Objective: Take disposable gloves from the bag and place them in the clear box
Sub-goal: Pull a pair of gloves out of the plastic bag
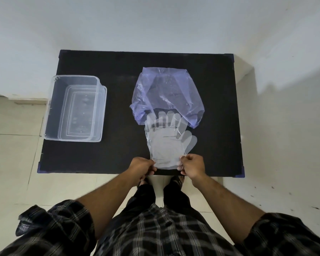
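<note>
A thin stack of clear disposable gloves [166, 145] lies flat on the black table, fingers pointing away from me and partly tucked under the mouth of a translucent purple bag [166, 93]. My left hand [142, 166] pinches the gloves' cuff at its left corner. My right hand [192, 166] pinches the right corner of the same cuff. The clear box [76, 108] stands empty at the table's left side, well apart from both hands.
The black table [118, 145] has its front edge right below my hands. A white wall runs behind it and tiled floor lies on both sides. My feet show under the front edge.
</note>
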